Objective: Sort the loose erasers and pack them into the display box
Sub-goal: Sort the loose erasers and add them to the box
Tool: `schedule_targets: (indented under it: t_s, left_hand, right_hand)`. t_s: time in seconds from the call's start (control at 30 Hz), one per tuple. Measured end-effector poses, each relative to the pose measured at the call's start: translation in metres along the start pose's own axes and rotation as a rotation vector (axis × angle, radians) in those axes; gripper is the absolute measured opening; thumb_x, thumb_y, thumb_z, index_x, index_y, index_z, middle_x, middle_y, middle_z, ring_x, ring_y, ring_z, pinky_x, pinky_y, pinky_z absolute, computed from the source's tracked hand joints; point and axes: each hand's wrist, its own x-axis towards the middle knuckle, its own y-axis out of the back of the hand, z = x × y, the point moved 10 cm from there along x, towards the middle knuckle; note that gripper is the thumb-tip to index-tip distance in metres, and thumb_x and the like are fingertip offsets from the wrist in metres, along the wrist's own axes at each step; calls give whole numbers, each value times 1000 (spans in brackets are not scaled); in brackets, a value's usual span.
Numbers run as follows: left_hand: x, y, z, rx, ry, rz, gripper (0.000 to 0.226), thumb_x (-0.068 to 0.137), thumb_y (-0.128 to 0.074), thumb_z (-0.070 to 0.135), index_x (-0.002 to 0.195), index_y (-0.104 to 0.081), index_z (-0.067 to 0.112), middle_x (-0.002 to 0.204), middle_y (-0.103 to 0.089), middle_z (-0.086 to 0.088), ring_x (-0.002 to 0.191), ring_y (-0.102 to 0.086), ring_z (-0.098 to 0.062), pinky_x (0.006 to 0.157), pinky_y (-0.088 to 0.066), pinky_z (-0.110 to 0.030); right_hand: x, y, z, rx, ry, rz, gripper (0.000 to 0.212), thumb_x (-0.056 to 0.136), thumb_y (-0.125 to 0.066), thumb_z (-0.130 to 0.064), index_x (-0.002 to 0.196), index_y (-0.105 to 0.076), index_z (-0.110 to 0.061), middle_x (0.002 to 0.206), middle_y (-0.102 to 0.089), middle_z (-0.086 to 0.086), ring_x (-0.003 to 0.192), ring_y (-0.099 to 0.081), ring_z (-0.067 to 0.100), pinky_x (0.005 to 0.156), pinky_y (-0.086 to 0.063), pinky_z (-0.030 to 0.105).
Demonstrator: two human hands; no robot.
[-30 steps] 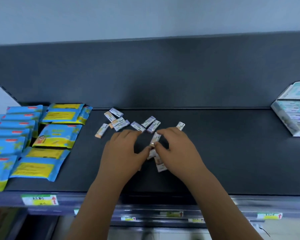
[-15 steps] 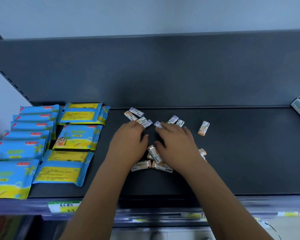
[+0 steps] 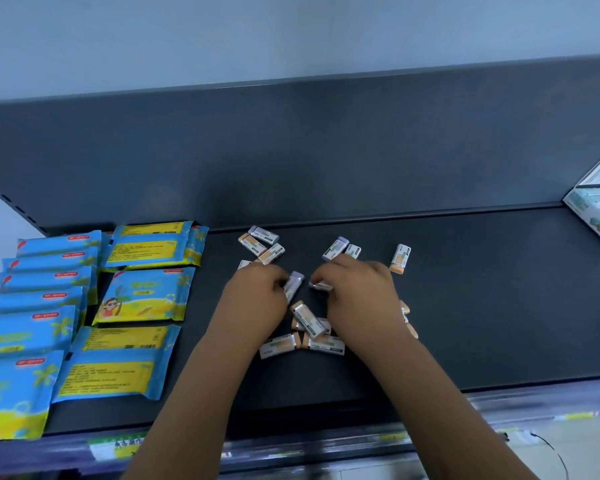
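1. Erasers [image 3: 333,250] lie loose on the dark shelf [image 3: 482,306], none packed yet. The display box [image 3: 594,216] is well off to the right of the right fingers, half out of view.
2. Left hand [image 3: 257,301]: fingers [image 3: 278,281] pinch a purple-ended eraser [image 3: 293,286], purple end pointing away. Half a second ago this hand lay over the spread with no eraser showing in its fingers.
3. Right hand [image 3: 359,292]: fingers [image 3: 328,273] curl on a second eraser [image 3: 321,287], just beside the left fingers. It is blurred and its colour is unclear. Earlier this hand covered the pile palm-down.
4. Near pile [image 3: 309,322], mostly orange-ended, sits just behind both sets of fingers, between the wrists. It looks unchanged.
5. Far cluster [image 3: 261,244] beyond the left fingers and a lone eraser [image 3: 400,258] right of the right fingers are in the same spots as before.
6. Blue packets [image 3: 146,296] lie left of the left fingers, untouched.
7. Meaning: the hands have likely switched from raking erasers together to picking singles, so colour sorting is under way. The purple ones probably need their own group. Packing has not begun.
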Motion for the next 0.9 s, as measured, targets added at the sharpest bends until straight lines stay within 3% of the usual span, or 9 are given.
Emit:
schedule_targets:
  t_s: [0.1,0.2,0.3,0.4,0.53,0.73,0.9]
  left_hand:
    - [-3,4,-2,-37,-20,44,47,87,-49,3,126,-66,23,115,-65,-3,102,-61,-22,80,-50,-33]
    - [-6,2,17,-39,-282,37,67,75,-51,-11,132,-63,23,138,-53,2,122,-51,-23,97,-48,-39]
    - [-5,-7,19,-23,-373,-31,63,77,-55,-12,126,-70,23,148,-51,2,133,-45,-27,107,-42,-45]
    - [-6,-7,13,11,-322,14,39,86,-67,7,121,-72,24,141,-57,4,126,-50,-25,102,-46,-43]
    - [-6,0,8,27,-260,98,17,86,-71,25,103,-71,24,110,-61,10,103,-52,-19,83,-50,-40]
    - [-5,-2,8,24,-240,62,31,87,-72,34,118,-70,30,108,-60,7,105,-50,-19,83,-50,-39]
    - [-7,7,9,0,-223,128,22,88,-72,29,110,-71,29,100,-52,11,100,-49,-14,77,-48,-33]
  right_hand:
    - [-4,-1,8,-59,-59,6,36,69,-62,-12,100,-72,-26,97,-67,-8,88,-63,23,86,-44,40]
    - [-5,-2,13,-133,-92,12,19,76,-67,-22,94,-72,-25,95,-65,-7,91,-58,23,84,-41,39]
    - [-7,-3,14,-142,-104,39,12,78,-66,-25,88,-73,-23,95,-63,-5,92,-55,24,81,-41,38]
    - [-8,-3,14,-149,-96,55,10,80,-67,-26,88,-73,-24,95,-63,-5,93,-55,23,82,-41,38]
    - [-5,0,13,-151,-66,51,10,84,-68,-31,90,-73,-25,95,-64,-7,94,-56,23,83,-41,39]
    - [-10,8,15,-107,-51,56,14,85,-70,-27,98,-73,-27,95,-66,-6,91,-59,24,83,-44,40]
    - [-15,15,12,32,21,27,20,90,-65,-25,109,-71,-24,103,-65,-7,92,-59,22,77,-50,39]
